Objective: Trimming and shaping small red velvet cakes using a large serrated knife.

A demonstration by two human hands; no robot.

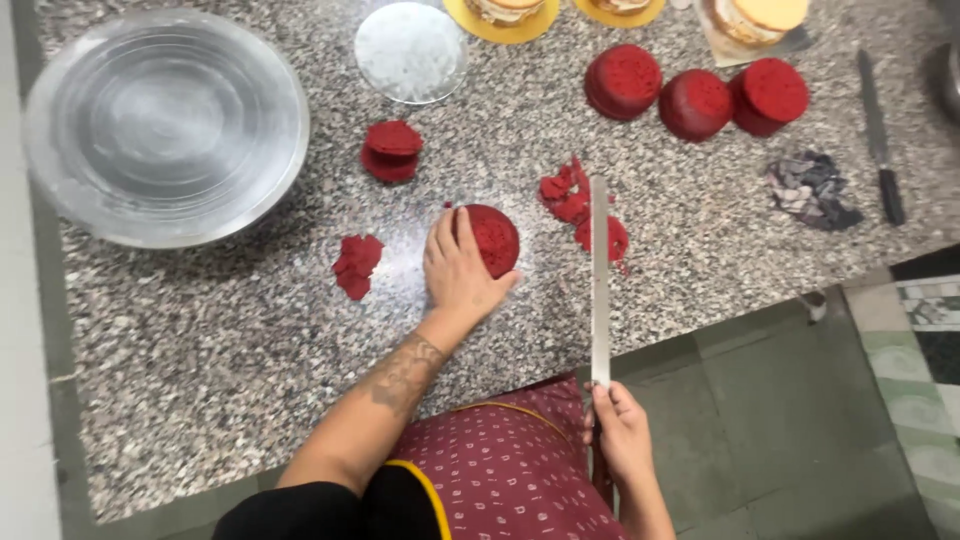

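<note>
- Head view: the left hand (458,272) lies flat, fingers spread, on a round red cake (492,238) near the middle of the speckled table (200,340).
- The right hand (622,430) is closed around the handle of a long knife (599,280), blade pointing away, just right of the cake.
- Red scraps (572,200) lie beyond the blade; a metal bowl (165,125) sits far left.

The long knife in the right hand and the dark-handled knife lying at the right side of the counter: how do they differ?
The long steel knife is gripped at its handle by the right hand; the dark-handled knife lies untouched on the speckled granite counter. The long steel knife's blade looks longer and paler. It points over the red cake crumbs; the dark-handled knife lies beside a grey scrap pile. Both point away from the person.
</note>
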